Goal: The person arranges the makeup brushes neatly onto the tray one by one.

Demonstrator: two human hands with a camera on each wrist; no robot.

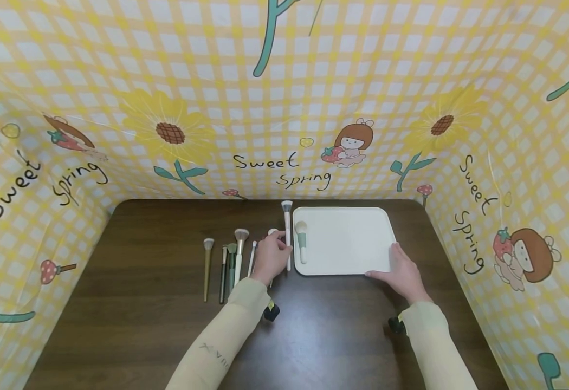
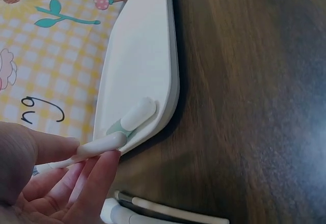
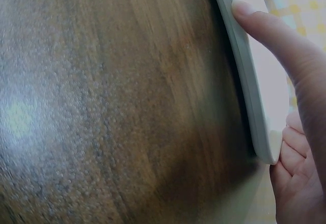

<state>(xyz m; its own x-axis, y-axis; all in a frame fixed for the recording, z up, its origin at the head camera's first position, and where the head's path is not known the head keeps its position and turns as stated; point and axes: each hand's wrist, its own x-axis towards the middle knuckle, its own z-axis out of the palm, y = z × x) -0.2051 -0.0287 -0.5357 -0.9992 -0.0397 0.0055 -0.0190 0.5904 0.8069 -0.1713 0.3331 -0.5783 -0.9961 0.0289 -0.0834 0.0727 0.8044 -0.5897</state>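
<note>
My left hand pinches a white-handled makeup brush between thumb and fingers, just off the left edge of a white tray. In the left wrist view the handle end of that brush overlaps the tray's near corner. Inside the tray, along its left side, lies a makeup brush with a green and white handle. My right hand holds the tray's front right corner, thumb on the front rim and fingers bent against the right side.
Left of my left hand several makeup brushes lie in a row: a gold one, a black one, a green one, a big white one and a thin white one. Patterned cloth walls the brown table.
</note>
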